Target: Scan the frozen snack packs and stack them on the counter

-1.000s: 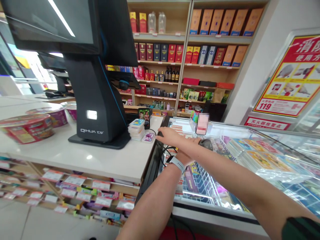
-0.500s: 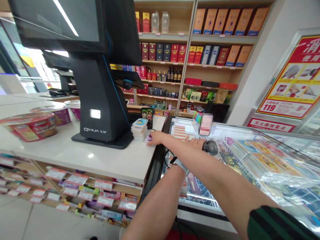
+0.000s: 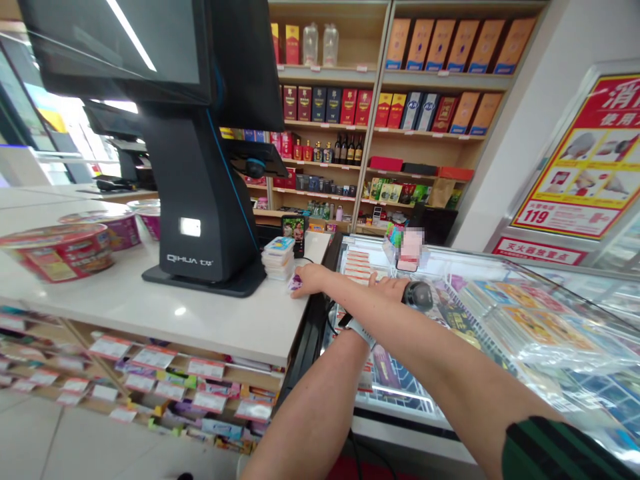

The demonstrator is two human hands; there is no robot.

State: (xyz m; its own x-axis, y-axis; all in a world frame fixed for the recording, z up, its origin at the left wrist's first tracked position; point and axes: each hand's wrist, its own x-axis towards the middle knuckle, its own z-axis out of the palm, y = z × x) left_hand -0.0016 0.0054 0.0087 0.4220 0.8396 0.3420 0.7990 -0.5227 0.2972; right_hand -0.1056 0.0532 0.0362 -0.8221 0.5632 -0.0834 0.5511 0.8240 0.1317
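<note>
The right hand (image 3: 309, 280) pinches a small purple packet (image 3: 295, 283), just drawn to the counter's (image 3: 175, 327) edge at centre; the left hand's (image 3: 386, 288) grip is hidden.

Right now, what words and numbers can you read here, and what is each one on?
"QIHUA" on the black stand of the checkout screen
"119" on the red and yellow poster
"消" and "使用" higher on that poster, cut off by the edge
"灭火器放置点" on the red sign
The shelf tags and wine boxes are too small to read.
</note>
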